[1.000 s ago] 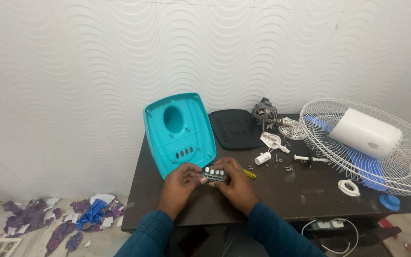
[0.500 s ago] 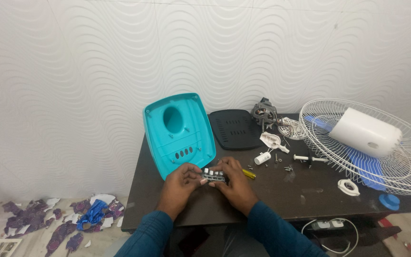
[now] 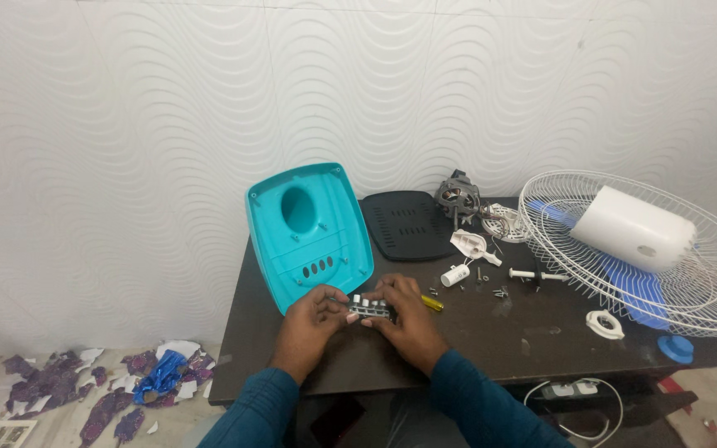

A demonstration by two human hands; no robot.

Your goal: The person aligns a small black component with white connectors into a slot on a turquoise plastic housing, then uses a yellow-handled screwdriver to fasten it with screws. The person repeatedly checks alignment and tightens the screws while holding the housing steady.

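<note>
My left hand (image 3: 310, 325) and my right hand (image 3: 408, 320) together grip a small dark switch block with several pale push buttons (image 3: 370, 308), held just above the dark table (image 3: 508, 340). Fingers of both hands pinch its ends. Right behind my hands lies a turquoise plastic fan base cover (image 3: 309, 232), underside up, with a round hole and a row of small slots. A yellow-handled screwdriver (image 3: 431, 304) pokes out beside my right hand.
A black base plate (image 3: 407, 224), a fan motor (image 3: 458, 197), white plastic parts, a capacitor (image 3: 456, 275) and loose screws lie on the table. A white wire fan guard (image 3: 649, 249) holds blue blades and a white motor housing (image 3: 634, 227). Torn scraps litter the floor at left.
</note>
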